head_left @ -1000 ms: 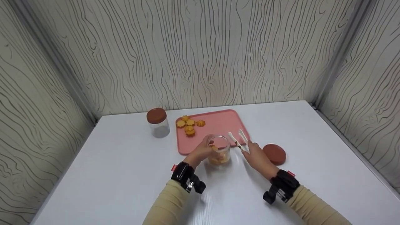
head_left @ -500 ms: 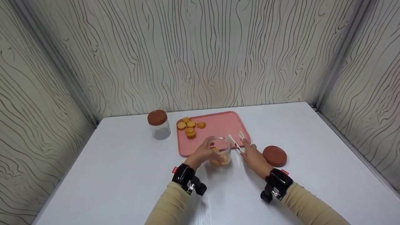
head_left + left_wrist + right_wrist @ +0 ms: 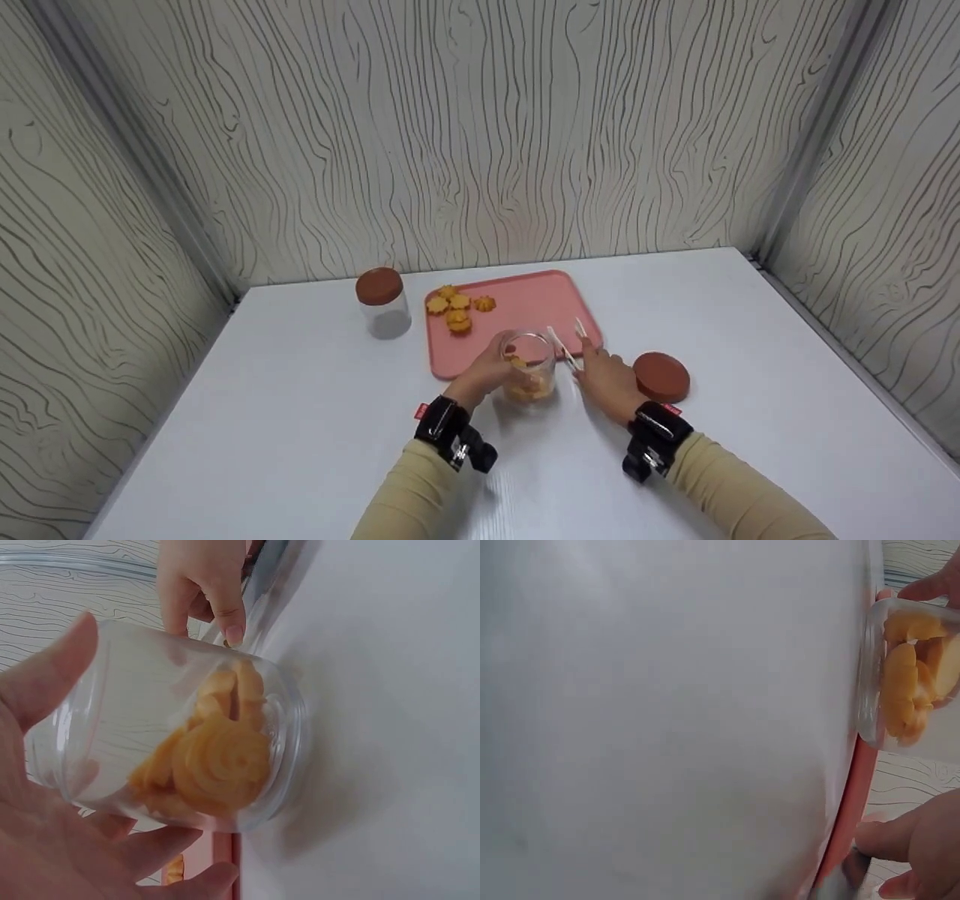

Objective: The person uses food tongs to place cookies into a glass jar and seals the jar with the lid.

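My left hand [image 3: 489,369] grips a clear open-topped jar [image 3: 541,373] from its left side, fingers round the wall. Several golden-brown swirled cookies [image 3: 221,765] lie in the jar's bottom, as the left wrist view shows. On the jar's right, my right hand [image 3: 609,384] holds white tongs [image 3: 564,349], whose two arms stand apart over the near edge of a pink tray [image 3: 525,300]. Nothing shows between the tong tips. Only part of the right hand's fingers [image 3: 889,840] and a blurred piece of the tongs appear in the right wrist view.
Several flower-shaped cookies [image 3: 459,301] sit at the tray's left end. A second clear jar [image 3: 388,321] with a brown lid [image 3: 379,286] on it stands left of the tray. Another brown lid [image 3: 661,377] lies on the white table [image 3: 300,420] beside my right hand. A patterned wall [image 3: 480,150] rises behind.
My right hand and wrist have shifted slightly left, turning the tongs a little. The left hand and jar have stayed almost in place. The head view has tilted up slightly.
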`<state>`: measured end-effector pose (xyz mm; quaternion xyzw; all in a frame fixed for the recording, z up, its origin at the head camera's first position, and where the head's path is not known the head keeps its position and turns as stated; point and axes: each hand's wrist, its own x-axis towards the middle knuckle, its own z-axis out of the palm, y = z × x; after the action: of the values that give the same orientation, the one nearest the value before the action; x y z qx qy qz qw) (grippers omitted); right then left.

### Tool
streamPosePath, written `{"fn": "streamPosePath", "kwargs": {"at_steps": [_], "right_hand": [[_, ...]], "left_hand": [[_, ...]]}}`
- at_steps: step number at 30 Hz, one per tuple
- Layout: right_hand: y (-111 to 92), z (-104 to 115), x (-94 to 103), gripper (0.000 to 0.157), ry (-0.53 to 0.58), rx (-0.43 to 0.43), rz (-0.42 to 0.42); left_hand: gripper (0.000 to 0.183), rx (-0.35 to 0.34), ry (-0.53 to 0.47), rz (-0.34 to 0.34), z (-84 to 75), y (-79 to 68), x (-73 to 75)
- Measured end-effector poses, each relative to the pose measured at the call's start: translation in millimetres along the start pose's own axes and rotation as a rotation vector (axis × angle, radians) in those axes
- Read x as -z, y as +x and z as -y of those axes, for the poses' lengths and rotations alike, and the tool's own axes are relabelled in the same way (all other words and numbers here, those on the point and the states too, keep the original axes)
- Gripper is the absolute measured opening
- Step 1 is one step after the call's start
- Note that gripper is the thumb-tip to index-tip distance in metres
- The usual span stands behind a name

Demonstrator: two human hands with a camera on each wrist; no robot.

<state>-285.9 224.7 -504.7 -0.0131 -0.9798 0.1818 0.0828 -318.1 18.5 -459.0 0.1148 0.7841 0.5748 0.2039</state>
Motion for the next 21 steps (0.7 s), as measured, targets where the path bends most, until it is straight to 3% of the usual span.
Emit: {"fn": "streamPosePath", "kwargs": {"at_steps": [7,11,15,21], "right_hand": [[-4.7,-3.4,4.0,0.062,0.011,-0.024,0.022],[-13.6,-10.0,16.9,0.06,-0.035,-0.004,-0.017],[-20.7,-22.2,33.9,0.057,-0.1,-0.037,-0.06],[-25.5,-45.5,49.0,0.071,-0.039,-0.154,0.061]], "left_hand": [[0.09,0.007,-0.001,-0.005,0.7,-0.8,-2.7],[0.091,0.001,0.002,-0.007,2.5,0.9,-5.5],[0.09,0.016,0.015,-0.022,2.2,1.3,-5.8],[0.093,0.033,0.042,-0.026,1.3,2.3,-2.0]]}}
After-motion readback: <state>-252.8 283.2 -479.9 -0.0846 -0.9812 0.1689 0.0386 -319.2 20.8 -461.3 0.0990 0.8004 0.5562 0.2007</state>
